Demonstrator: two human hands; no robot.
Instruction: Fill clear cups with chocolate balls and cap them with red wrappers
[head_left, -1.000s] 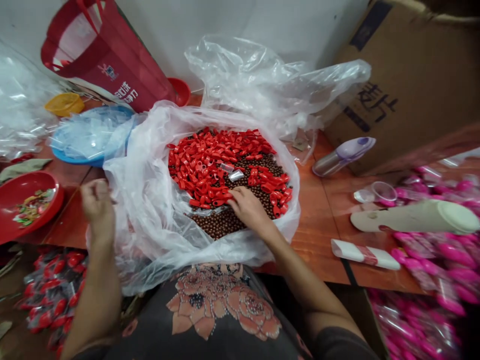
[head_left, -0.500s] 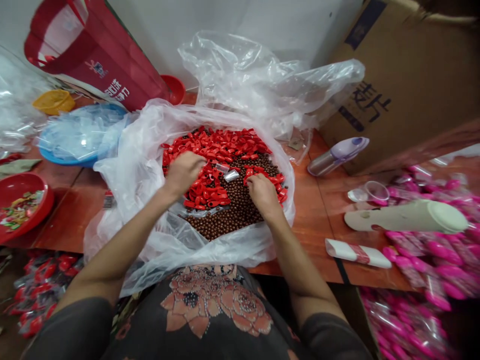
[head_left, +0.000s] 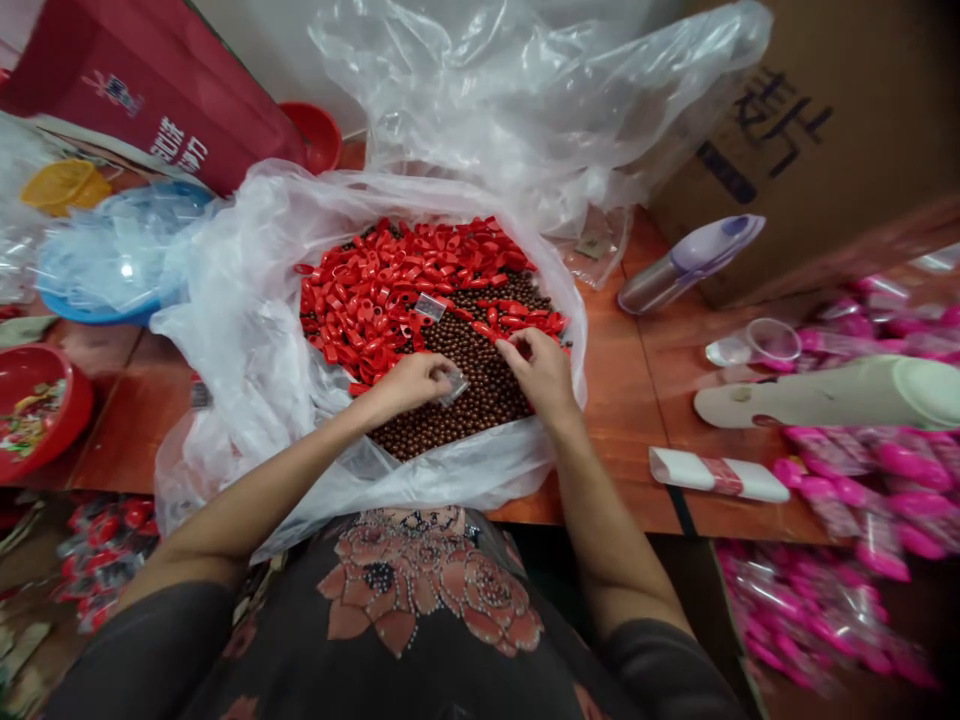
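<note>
Pinching a clear packet (head_left: pixel 453 388) just lifted off the red caps (head_left: pixel 375 280), the left hand (head_left: pixel 409 385) grips it tight above the brown beads (head_left: pixel 480 395); the right hand (head_left: pixel 538 372), fingers bunched, works the caps' edge, its hold unclear, inside the plastic bag (head_left: pixel 225 300).

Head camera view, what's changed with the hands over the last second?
The left hand moved from beside the bag onto the brown beads and took hold of a small clear packet. The right hand shifted slightly toward the red pieces. The bag stayed in place.
</note>
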